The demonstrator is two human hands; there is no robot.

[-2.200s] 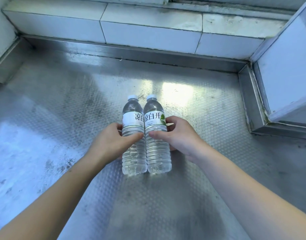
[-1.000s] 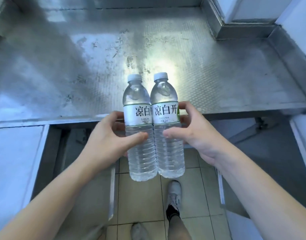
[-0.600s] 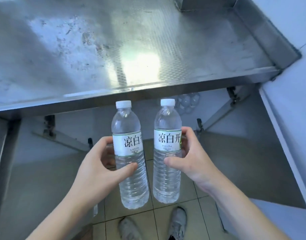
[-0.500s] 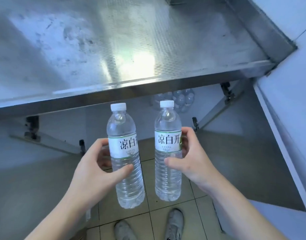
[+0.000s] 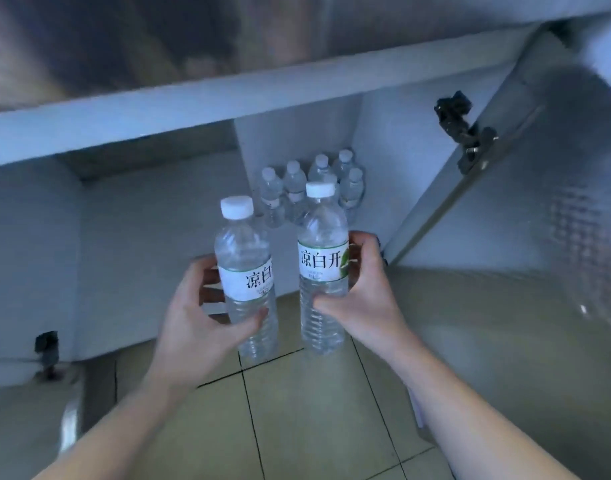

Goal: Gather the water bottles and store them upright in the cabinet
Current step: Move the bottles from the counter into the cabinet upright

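I hold two clear water bottles with white caps and white labels, both upright, in front of the open cabinet. My left hand (image 5: 196, 320) grips the left bottle (image 5: 243, 258) around its middle. My right hand (image 5: 361, 292) grips the right bottle (image 5: 321, 237) at its label. A small gap separates the two bottles. Deep inside the cabinet (image 5: 158, 244), against its back wall, several more bottles (image 5: 293, 188) stand upright in a cluster, partly hidden behind the right bottle.
The steel counter's front edge (image 5: 227, 105) overhangs the cabinet opening. An open cabinet door (image 5: 525, 188) with a black hinge (image 5: 466, 133) swings out at the right. Another hinge (image 5: 47, 348) sits low at the left. Beige floor tiles (image 5: 314, 410) lie below my arms.
I lifted both bottles off the counter and lowered them in front of the cabinet. The bottles came slightly apart. My view dropped, revealing the cluster of bottles inside.
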